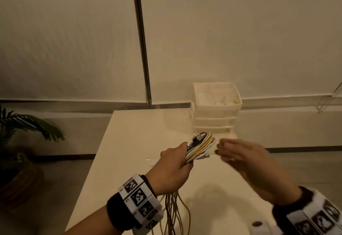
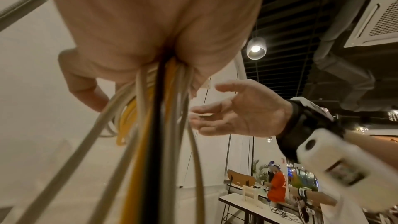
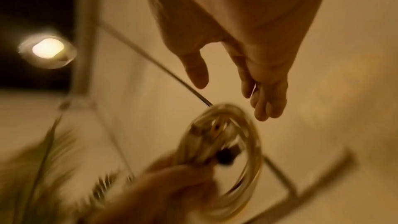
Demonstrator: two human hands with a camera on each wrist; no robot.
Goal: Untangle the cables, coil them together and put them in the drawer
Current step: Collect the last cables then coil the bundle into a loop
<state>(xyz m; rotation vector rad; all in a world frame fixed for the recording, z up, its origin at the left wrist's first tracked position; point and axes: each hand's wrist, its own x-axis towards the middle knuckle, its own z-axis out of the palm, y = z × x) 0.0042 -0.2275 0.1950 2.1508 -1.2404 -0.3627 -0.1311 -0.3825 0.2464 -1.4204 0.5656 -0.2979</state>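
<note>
My left hand [image 1: 177, 162] grips a bundle of white, yellow and dark cables [image 1: 200, 146] above the table, with a short looped end poking out past the fist. The long ends hang down below the wrist [image 1: 174, 214]. From the left wrist view the cables [image 2: 155, 125] run out of the closed fist [image 2: 150, 43]. My right hand [image 1: 246, 153] hovers just right of the loop, fingers straight, holding nothing; it appears blurred. In the right wrist view the right hand [image 3: 247, 77] hangs open above the blurred cable loop [image 3: 226, 142]. A white plastic drawer unit [image 1: 216, 112] stands behind.
The cream table [image 1: 140, 142] has bare surface left of the hands. The drawer unit's top tray [image 1: 238, 95] holds white items. A potted plant [image 1: 27, 127] stands on the floor at the left. A metal pole [image 1: 142, 45] rises behind the table.
</note>
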